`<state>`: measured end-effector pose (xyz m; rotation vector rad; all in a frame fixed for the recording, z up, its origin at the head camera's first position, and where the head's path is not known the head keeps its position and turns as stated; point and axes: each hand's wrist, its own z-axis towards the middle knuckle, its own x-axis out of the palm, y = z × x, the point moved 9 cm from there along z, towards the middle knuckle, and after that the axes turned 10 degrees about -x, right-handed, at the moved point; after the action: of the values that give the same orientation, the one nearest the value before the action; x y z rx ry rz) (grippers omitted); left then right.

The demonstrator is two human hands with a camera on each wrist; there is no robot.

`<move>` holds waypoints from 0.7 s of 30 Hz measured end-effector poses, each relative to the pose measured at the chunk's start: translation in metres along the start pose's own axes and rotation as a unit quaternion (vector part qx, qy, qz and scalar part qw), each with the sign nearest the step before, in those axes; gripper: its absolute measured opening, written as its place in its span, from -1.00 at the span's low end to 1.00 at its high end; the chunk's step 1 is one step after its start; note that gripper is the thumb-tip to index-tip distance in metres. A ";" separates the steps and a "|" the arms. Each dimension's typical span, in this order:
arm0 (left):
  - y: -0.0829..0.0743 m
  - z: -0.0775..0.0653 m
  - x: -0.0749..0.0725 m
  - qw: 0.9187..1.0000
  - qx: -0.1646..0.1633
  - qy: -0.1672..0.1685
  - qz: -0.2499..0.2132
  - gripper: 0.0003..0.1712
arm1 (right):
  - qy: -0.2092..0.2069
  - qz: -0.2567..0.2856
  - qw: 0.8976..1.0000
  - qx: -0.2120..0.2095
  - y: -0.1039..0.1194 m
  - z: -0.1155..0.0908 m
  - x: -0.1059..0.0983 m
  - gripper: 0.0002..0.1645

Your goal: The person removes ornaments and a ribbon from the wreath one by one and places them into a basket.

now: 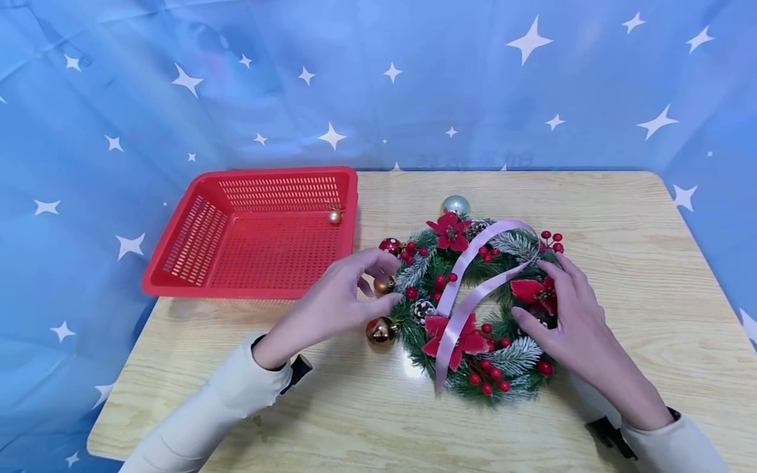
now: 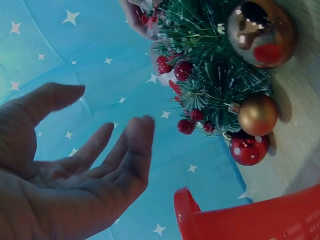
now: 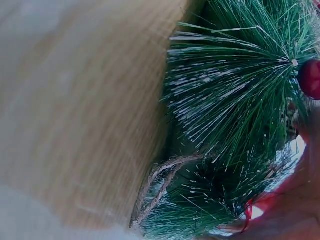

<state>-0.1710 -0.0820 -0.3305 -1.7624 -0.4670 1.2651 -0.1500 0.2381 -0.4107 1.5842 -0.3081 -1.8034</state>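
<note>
A green Christmas wreath (image 1: 514,368) with red poinsettias, berries, pine cones and frosted sprigs lies on the table. A pale pink ribbon (image 1: 470,305) loops across it. My left hand (image 1: 349,289) hovers by the wreath's left side, fingers loosely bent, with nothing in its grasp; the left wrist view shows a gap between thumb and fingers. On the right side, my right hand (image 1: 568,315) holds the wreath, its thumb towards the inside and its fingers along the outer part beside a poinsettia. Up close, the right wrist view shows pine needles (image 3: 235,90) and a twine loop (image 3: 165,180).
Along the wreath's left edge sit a shiny copper bauble (image 2: 260,32), a matte gold bauble (image 2: 257,115) and a red dotted bauble (image 2: 249,148). A silver bauble (image 1: 455,205) is behind the wreath. The red basket (image 1: 251,292) at the left contains a small gold bauble (image 1: 335,216).
</note>
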 end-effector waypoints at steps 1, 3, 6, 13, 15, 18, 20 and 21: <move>0.001 0.000 0.002 1.000 -0.001 0.007 0.004 -0.54 | 0.000 0.001 1.000 -0.001 0.000 0.000 0.000 0.12; 0.005 0.000 0.006 1.000 -0.001 0.023 0.009 -0.52 | 0.001 0.001 1.000 -0.003 0.000 0.000 0.001 0.13; 0.011 0.000 0.012 0.999 -0.005 0.037 0.020 -0.50 | 0.001 0.003 1.000 -0.006 0.000 0.000 0.002 0.15; 0.024 0.000 0.022 0.998 -0.017 0.047 0.032 -0.48 | 0.003 0.012 1.000 -0.014 0.001 0.001 0.001 0.15; 0.027 -0.001 0.026 0.997 -0.025 0.053 0.042 -0.46 | 0.005 0.012 1.000 -0.013 0.001 0.001 0.000 0.14; 0.033 -0.002 0.032 0.995 -0.046 0.065 0.060 -0.42 | 0.009 0.012 1.000 -0.011 0.001 0.001 0.000 0.13; 0.037 -0.003 0.035 0.994 -0.054 0.074 0.065 -0.41 | 0.012 0.013 1.000 -0.010 0.000 0.001 0.000 0.13; 0.039 -0.003 0.036 0.993 -0.057 0.077 0.065 -0.41 | 0.013 0.013 1.000 -0.008 0.000 0.001 0.000 0.13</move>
<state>-0.1608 -0.0780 -0.3821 -1.9976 -0.3455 1.2008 -0.1508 0.2379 -0.4108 1.5849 -0.2989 -1.7594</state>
